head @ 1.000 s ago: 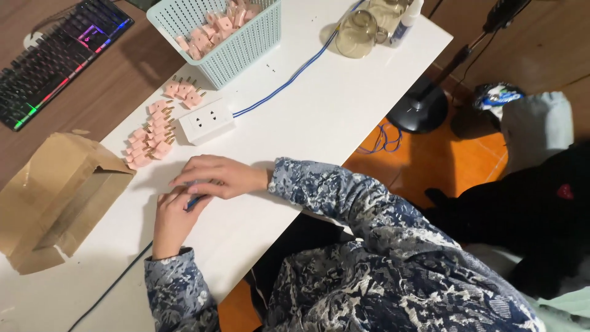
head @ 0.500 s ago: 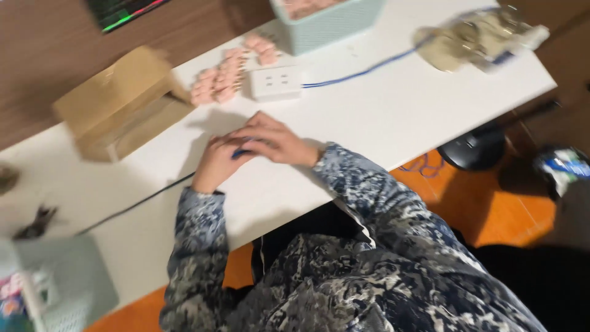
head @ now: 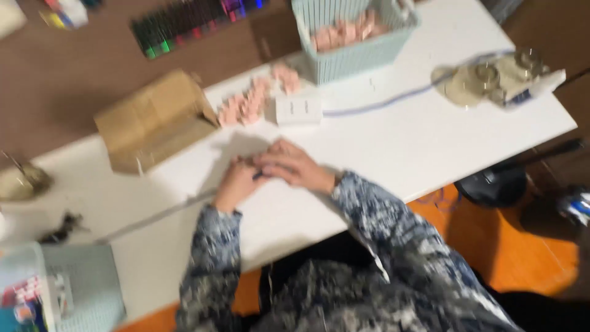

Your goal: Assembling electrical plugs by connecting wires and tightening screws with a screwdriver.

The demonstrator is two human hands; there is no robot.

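the 2 hands meet on the white bench, close in front of the person's body. the right hand lies palm down with its fingers curled over a small dark object that peeks out between the hands; the left hand comes up from below and pinches the same object from the other side, fingers narrow. the frame is blurred, so what the dark object is cannot be told, only that both hands close on it and that it sits low over the bench top. both forearms wear patterned blue-grey sleeves.

just beyond the hands, farther from the body, a white power strip lies flat on the bench, with a pale blue cable running off it to the right. touching its left end is a cluster of small pink pieces, strung in a loose row towards the light blue basket, which holds more pink pieces. to the left of the cluster an open cardboard box lies on its side at the bench edge. at the far right of the bench are clear rolls of tape. behind the bench, on a brown surface, is a dark keyboard with coloured lights. at the lower left stands another light blue basket.
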